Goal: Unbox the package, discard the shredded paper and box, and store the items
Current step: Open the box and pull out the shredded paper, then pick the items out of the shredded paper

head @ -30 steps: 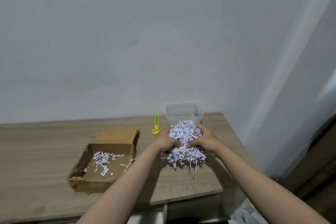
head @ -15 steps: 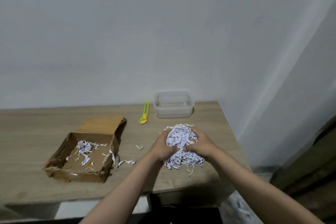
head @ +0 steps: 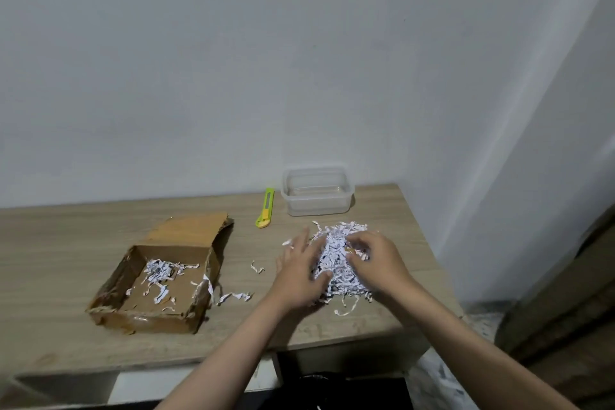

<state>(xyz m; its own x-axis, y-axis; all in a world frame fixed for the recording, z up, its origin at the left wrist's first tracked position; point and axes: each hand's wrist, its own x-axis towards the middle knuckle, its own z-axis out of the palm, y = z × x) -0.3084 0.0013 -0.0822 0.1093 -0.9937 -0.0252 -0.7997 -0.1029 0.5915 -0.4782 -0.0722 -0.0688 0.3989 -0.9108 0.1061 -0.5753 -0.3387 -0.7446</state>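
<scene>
- The heap of shredded paper point(head: 337, 263) lies on the wooden table point(head: 66, 243) near its right end, directly between the two hands.
- The left hand point(head: 301, 271) rests against the heap's left side with fingers spread and fairly straight, the thumb pressed into the lower strips; it is blurred, so the finer lay of the fingers cannot be told.
- The right hand point(head: 376, 260) sits on the heap's right side, its fingers curled down into the top of the paper, taking hold of strips.
- The hands are apart, with the paper filling the gap between them.
- A few loose strips point(head: 258, 267) lie on the table just left of the left hand.
- The cardboard box point(head: 159, 276) stands open well to the left, flap folded back, with a small clump of shreds inside and one strip trailing over its right wall.
- A green and yellow utility knife point(head: 265, 208) lies behind the heap, near the wall.
- Just beside the knife, to its right, stands a clear plastic container point(head: 317, 191), apart from the paper.
</scene>
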